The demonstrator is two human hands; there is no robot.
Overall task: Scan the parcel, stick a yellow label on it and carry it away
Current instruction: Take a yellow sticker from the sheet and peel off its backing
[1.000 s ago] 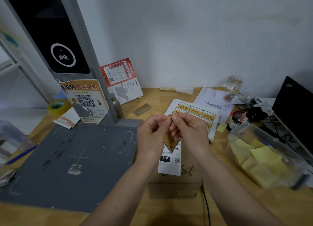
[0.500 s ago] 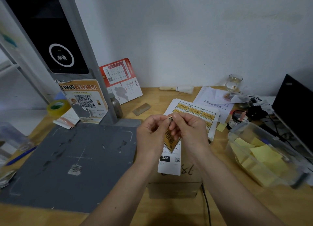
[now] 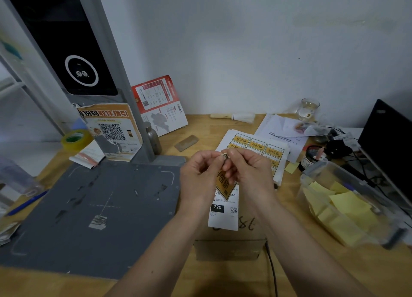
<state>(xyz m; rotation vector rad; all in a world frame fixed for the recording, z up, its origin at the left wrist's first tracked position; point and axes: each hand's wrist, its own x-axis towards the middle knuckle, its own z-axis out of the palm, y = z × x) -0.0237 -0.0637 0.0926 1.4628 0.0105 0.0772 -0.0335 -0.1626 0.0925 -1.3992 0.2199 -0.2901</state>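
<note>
Your left hand (image 3: 198, 176) and right hand (image 3: 249, 174) both pinch the yellow label's (image 3: 224, 185) top corner — peel slowly, keep it flat, then press it onto the parcel (image 3: 229, 241) lying just below your fingers — clear of its barcode.

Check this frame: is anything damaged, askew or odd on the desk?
The orange poster on the scanner post is crumpled, with torn, curling edges. The grey mat carries torn scraps of old sticker. Otherwise ordinary: both hands pinch a yellow label above the parcel.
</note>
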